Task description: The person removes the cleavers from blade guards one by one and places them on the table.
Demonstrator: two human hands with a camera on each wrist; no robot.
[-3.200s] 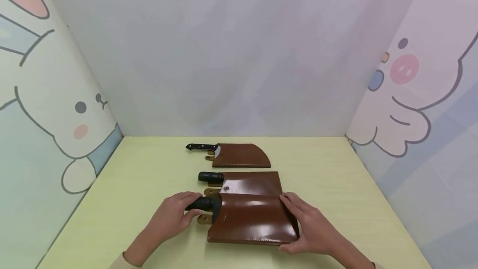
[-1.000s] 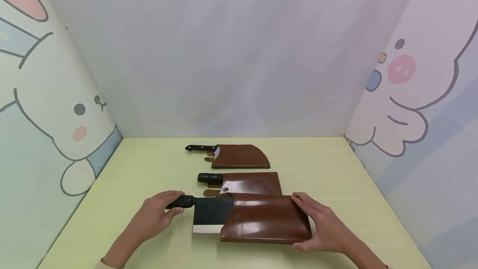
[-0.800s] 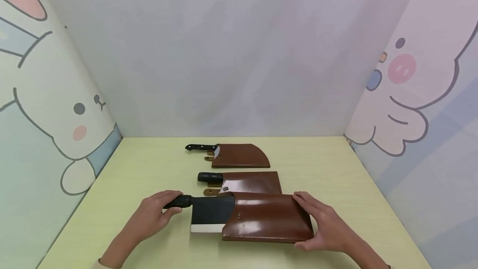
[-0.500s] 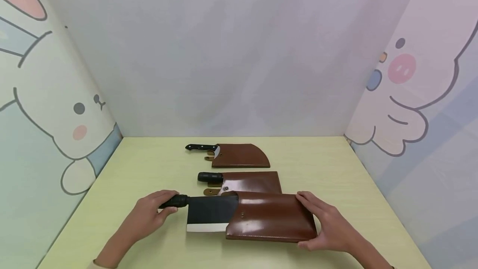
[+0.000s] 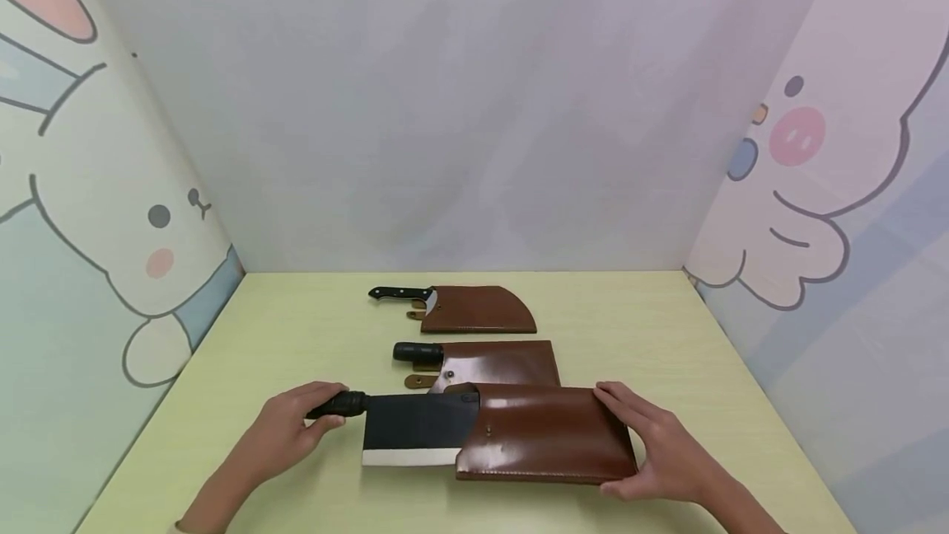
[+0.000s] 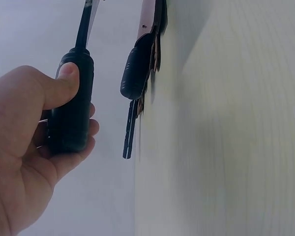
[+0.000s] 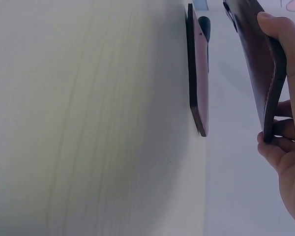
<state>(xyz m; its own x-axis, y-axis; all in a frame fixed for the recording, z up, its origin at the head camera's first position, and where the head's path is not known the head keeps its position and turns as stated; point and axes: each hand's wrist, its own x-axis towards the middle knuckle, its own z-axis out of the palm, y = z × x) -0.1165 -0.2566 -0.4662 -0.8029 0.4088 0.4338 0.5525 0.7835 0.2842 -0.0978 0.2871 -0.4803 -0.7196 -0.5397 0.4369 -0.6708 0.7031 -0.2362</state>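
Observation:
A cleaver with a dark blade and a bright edge (image 5: 418, 427) is partly inside a glossy brown leather sheath (image 5: 552, 435). My left hand (image 5: 282, 433) grips its black handle (image 6: 71, 105), the thumb lying along the side and the fingers curled round behind. At the sheath's far right end, my right hand (image 5: 660, 456) holds it between thumb and fingers. The right wrist view shows the held sheath (image 7: 259, 59) raised off the table. The front part of the blade is hidden in the leather.
Behind lies a second sheathed cleaver (image 5: 504, 361) with a black handle, partly covered by the held sheath. Farther back is a third knife (image 5: 478, 309) in a curved brown sheath. All are over a pale yellow table (image 5: 311, 328), with a grey wall (image 5: 460, 105) behind.
My left hand has moved left, drawing the cleaver partway out, so much more blade shows. My right hand and the sheath have shifted right.

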